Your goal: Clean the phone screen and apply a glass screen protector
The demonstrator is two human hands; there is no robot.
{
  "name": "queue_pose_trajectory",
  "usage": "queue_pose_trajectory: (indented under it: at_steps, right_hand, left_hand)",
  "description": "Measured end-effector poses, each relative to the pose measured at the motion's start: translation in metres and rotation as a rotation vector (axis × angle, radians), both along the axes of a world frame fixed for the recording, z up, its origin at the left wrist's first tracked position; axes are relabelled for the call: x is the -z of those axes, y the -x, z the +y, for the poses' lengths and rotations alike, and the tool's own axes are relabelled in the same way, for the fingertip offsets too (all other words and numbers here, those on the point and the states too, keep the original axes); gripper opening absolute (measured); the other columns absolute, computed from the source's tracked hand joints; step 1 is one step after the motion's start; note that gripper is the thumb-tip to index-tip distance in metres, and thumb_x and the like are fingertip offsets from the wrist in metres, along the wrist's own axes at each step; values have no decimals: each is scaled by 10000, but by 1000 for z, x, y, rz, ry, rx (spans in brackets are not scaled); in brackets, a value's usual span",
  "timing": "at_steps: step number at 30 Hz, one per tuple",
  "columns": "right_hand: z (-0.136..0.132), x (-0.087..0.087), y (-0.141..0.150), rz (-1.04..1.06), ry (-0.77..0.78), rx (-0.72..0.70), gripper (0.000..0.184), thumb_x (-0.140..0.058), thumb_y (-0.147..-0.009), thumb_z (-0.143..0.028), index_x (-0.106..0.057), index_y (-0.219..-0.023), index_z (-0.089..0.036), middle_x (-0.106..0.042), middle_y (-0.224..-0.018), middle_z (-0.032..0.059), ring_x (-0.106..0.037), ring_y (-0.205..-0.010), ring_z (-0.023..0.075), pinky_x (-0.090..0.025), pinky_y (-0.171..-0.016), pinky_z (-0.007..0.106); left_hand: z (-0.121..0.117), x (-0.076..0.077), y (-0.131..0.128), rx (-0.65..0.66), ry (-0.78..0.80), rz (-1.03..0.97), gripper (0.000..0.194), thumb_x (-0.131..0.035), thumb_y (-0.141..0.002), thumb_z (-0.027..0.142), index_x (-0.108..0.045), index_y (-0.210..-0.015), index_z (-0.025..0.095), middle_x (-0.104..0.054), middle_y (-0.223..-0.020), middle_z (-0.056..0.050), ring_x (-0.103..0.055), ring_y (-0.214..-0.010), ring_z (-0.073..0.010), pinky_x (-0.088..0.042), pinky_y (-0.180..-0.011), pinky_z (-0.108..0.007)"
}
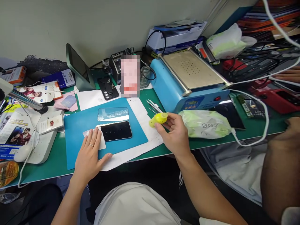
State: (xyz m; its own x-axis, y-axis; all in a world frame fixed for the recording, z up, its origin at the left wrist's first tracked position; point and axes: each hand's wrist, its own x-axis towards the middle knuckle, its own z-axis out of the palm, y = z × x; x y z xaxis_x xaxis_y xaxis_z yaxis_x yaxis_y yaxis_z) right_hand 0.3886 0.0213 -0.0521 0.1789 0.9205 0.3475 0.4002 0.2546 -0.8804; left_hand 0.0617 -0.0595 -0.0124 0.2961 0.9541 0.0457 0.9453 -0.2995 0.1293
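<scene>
My left hand [90, 153] lies flat, fingers stretched, on a white wipe [102, 143] at the left end of a black smartphone [117, 131]. The phone rests screen up on a blue mat [77, 134]. Just behind it lies a clear glass screen protector [113, 114] with pale reflections. My right hand [174, 132] is closed around a small yellow bulb-shaped thing [158, 119], held to the right of the mat; its exact kind is unclear. Behind it are several thin tools, perhaps tweezers [154, 106], partly hidden by the yellow thing.
A blue heating-plate machine [187, 78] and a soft tissue pack [206, 124] stand on the right. At the back are a tablet on a stand [79, 68], a black phone case [107, 88] and a pixelated upright screen [130, 76]. Another person's arm [277, 165] rests at far right.
</scene>
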Motion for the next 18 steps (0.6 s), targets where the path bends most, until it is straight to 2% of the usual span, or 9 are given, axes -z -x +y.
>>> queue_pose_trajectory:
  at_steps: [4, 7, 11, 18]
  right_hand:
    - [3, 8, -3, 4, 3, 53, 424, -743, -894, -405, -555, -1227, -223, -704, -1166, 108, -730, -1088, 257, -628, -944, 442]
    - [2, 13, -5, 59, 29, 48, 438, -747, -899, -400, -551, -1241, -211, -692, -1215, 169, -718, -1136, 286, -607, -974, 435]
    - [-2, 15, -5, 114, 47, 27, 662, -818, -838, -370, -498, -1395, -210, -634, -1349, 239, -650, -1284, 349, -535, -1076, 525]
    - [-7, 14, -5, 30, 32, -19, 885, -829, -826, -341, -362, -1574, -275, -558, -1464, 244, -535, -1418, 377, -435, -1163, 596]
  left_hand:
    - [0, -1, -1, -8, 16, -9, 840, -394, -1061, 610, -1, -1693, 221, -163, -1752, -114, -161, -1621, -360, -298, -1274, -582]
    - [-3, -1, -3, -15, 22, -18, 843, -404, -1063, 599, 17, -1692, 229, -162, -1751, -111, -157, -1621, -352, -293, -1280, -569]
    - [-6, -3, -5, -26, 31, -37, 784, -368, -1085, 561, -1, -1693, 228, -181, -1747, -106, -147, -1623, -336, -296, -1284, -562]
    - [1, -11, -21, -32, 25, -2, 708, -321, -1096, 548, -278, -1642, 99, -231, -1725, -150, -134, -1619, -348, -316, -1286, -560]
